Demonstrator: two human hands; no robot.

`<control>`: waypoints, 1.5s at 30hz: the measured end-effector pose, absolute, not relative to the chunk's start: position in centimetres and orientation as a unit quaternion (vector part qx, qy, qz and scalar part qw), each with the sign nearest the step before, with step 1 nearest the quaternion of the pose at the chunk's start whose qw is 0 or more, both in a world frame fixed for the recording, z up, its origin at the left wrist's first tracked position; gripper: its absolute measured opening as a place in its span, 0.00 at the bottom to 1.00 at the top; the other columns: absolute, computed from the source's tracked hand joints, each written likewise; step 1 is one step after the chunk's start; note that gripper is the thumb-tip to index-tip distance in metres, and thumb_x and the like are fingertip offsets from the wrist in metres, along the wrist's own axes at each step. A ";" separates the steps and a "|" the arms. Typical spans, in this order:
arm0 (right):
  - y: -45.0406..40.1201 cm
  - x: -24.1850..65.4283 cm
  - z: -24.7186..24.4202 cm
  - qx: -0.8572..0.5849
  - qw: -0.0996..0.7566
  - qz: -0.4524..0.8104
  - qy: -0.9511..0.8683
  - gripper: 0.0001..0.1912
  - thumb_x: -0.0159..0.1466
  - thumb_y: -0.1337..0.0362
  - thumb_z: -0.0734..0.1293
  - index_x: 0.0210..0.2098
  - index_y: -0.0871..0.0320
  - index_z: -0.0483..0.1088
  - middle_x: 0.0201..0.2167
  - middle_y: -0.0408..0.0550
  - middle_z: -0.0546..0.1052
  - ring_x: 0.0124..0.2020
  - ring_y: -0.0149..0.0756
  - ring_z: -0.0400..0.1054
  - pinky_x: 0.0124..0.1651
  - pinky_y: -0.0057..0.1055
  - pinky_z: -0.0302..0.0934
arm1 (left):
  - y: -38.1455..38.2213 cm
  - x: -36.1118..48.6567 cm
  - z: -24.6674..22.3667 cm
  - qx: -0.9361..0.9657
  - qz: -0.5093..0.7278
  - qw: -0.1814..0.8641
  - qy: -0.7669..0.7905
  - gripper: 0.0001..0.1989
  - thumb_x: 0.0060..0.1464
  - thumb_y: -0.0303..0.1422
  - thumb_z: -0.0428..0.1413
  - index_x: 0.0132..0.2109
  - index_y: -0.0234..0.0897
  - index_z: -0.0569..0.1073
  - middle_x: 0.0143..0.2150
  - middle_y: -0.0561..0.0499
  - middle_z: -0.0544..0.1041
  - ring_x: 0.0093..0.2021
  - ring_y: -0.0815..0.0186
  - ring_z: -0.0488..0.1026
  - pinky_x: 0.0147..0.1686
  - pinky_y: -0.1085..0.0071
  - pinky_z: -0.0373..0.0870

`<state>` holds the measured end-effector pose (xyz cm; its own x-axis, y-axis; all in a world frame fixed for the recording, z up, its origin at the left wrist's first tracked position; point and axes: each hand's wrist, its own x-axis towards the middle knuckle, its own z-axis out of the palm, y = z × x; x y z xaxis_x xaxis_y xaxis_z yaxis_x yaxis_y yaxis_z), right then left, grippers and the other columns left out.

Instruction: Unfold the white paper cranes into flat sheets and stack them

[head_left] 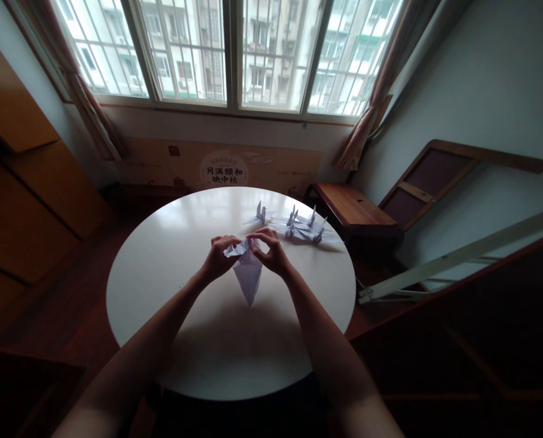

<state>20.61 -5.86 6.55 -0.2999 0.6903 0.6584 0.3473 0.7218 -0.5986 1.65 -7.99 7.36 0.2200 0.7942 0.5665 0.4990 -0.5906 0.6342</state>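
A partly folded sheet of white origami paper (248, 277) is held over the round table, its pointed end toward me. My left hand (222, 255) pinches the upper left part of the paper, where a crumpled-looking flap sticks out between the fingers. At the upper right edge, my right hand (270, 248) grips it with thumb and fingertips curved into a ring. Just beyond my right hand stand several finished paper cranes (292, 224), grouped toward the back right, with one crane (261, 213) a little apart on the left.
The white round table (153, 286) has a glossy top. Behind its right side is a low wooden bench (356, 205). A printed cardboard panel (271, 170) leans below the barred window (235, 55). Wooden cabinets (29, 188) line the left, and a folded wooden frame (429, 182) rests against the right wall.
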 end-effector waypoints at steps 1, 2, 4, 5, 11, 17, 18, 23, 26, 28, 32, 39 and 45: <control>-5.9 20.6 6.6 -0.324 0.495 0.179 -0.786 0.13 0.59 0.68 0.68 0.43 0.54 0.76 0.40 0.49 0.73 0.46 0.42 0.63 0.54 0.42 0.57 | -8.0 1.6 7.4 0.766 0.458 0.162 0.421 0.09 0.53 0.39 0.58 0.34 0.38 0.77 0.32 0.49 0.79 0.35 0.61 0.74 0.47 0.62 0.61; -5.9 20.6 6.7 -0.320 0.499 0.184 -0.784 0.12 0.59 0.67 0.68 0.42 0.54 0.76 0.40 0.49 0.73 0.45 0.42 0.64 0.53 0.42 0.57 | -8.0 1.6 7.4 0.766 0.460 0.166 0.417 0.09 0.53 0.39 0.59 0.34 0.38 0.77 0.31 0.49 0.79 0.34 0.61 0.74 0.46 0.62 0.61; -5.8 20.7 6.8 -0.313 0.503 0.198 -0.781 0.10 0.59 0.66 0.68 0.41 0.54 0.75 0.39 0.49 0.73 0.44 0.41 0.64 0.52 0.41 0.58 | -8.0 1.5 7.4 0.765 0.469 0.181 0.403 0.10 0.52 0.40 0.60 0.34 0.37 0.77 0.31 0.49 0.78 0.33 0.61 0.74 0.44 0.63 0.63; -5.8 20.7 6.8 -0.311 0.506 0.207 -0.778 0.09 0.59 0.66 0.68 0.40 0.54 0.75 0.39 0.48 0.73 0.44 0.41 0.65 0.52 0.41 0.58 | -7.9 1.5 7.4 0.763 0.475 0.192 0.395 0.11 0.51 0.40 0.60 0.34 0.37 0.77 0.31 0.48 0.78 0.33 0.61 0.74 0.42 0.63 0.64; -5.6 20.8 7.1 -0.293 0.540 0.256 -0.747 0.06 0.60 0.60 0.69 0.36 0.54 0.75 0.39 0.49 0.72 0.44 0.41 0.66 0.53 0.41 0.59 | -7.9 1.4 7.0 0.718 0.507 0.294 0.375 0.14 0.51 0.43 0.61 0.34 0.33 0.77 0.30 0.48 0.77 0.30 0.64 0.72 0.31 0.70 0.67; -5.6 20.8 7.2 -0.293 0.552 0.321 -0.712 0.08 0.58 0.57 0.71 0.33 0.54 0.74 0.42 0.49 0.72 0.47 0.41 0.66 0.53 0.41 0.59 | -7.9 1.6 6.8 0.668 0.519 0.367 0.386 0.17 0.49 0.44 0.62 0.32 0.32 0.75 0.28 0.49 0.76 0.28 0.65 0.72 0.27 0.72 0.68; -5.6 20.9 7.2 -0.287 0.551 0.340 -0.706 0.08 0.58 0.57 0.71 0.32 0.54 0.74 0.43 0.50 0.72 0.48 0.41 0.66 0.53 0.40 0.59 | -7.9 1.6 6.7 0.658 0.524 0.375 0.389 0.17 0.49 0.44 0.62 0.34 0.32 0.76 0.30 0.48 0.77 0.29 0.64 0.73 0.28 0.71 0.69; -6.0 21.0 7.4 -0.260 0.501 0.485 -0.668 0.13 0.58 0.52 0.70 0.32 0.55 0.71 0.44 0.48 0.76 0.49 0.40 0.68 0.52 0.37 0.60 | -7.9 1.6 6.4 0.605 0.528 0.464 0.376 0.20 0.47 0.43 0.64 0.42 0.31 0.78 0.38 0.43 0.80 0.36 0.58 0.77 0.35 0.66 0.74; -5.8 21.1 7.1 -0.290 0.473 0.528 -0.643 0.19 0.60 0.45 0.66 0.37 0.55 0.73 0.36 0.46 0.77 0.40 0.37 0.70 0.44 0.33 0.63 | -7.9 1.4 6.0 0.580 0.511 0.521 0.361 0.20 0.44 0.42 0.67 0.40 0.31 0.79 0.36 0.42 0.81 0.34 0.58 0.77 0.34 0.65 0.74; -5.5 21.3 6.8 -0.304 0.446 0.548 -0.639 0.23 0.61 0.43 0.65 0.40 0.56 0.75 0.33 0.46 0.77 0.37 0.36 0.70 0.40 0.30 0.63 | -7.9 1.2 5.9 0.579 0.494 0.547 0.347 0.19 0.42 0.41 0.68 0.38 0.30 0.78 0.35 0.42 0.80 0.33 0.58 0.77 0.33 0.65 0.74; -5.4 21.9 6.1 -0.284 0.358 0.620 -0.638 0.21 0.58 0.47 0.69 0.37 0.59 0.75 0.30 0.44 0.76 0.32 0.32 0.68 0.34 0.26 0.61 | -8.2 1.1 6.0 0.581 0.463 0.589 0.318 0.20 0.41 0.40 0.68 0.39 0.30 0.78 0.35 0.41 0.80 0.35 0.56 0.77 0.35 0.63 0.75; -5.5 22.2 6.4 -0.263 0.392 0.714 -0.516 0.18 0.51 0.52 0.75 0.28 0.59 0.69 0.22 0.38 0.71 0.21 0.25 0.62 0.25 0.22 0.56 | -8.7 1.0 6.9 0.523 0.440 0.669 0.291 0.23 0.41 0.40 0.67 0.44 0.32 0.78 0.41 0.39 0.80 0.38 0.54 0.78 0.36 0.64 0.75; -5.2 22.6 6.8 -0.301 0.460 0.690 -0.471 0.17 0.50 0.53 0.76 0.28 0.58 0.70 0.23 0.39 0.73 0.22 0.26 0.63 0.25 0.24 0.56 | -8.7 0.5 7.5 0.543 0.447 0.662 0.259 0.29 0.39 0.51 0.65 0.44 0.34 0.77 0.41 0.37 0.80 0.41 0.46 0.79 0.36 0.58 0.76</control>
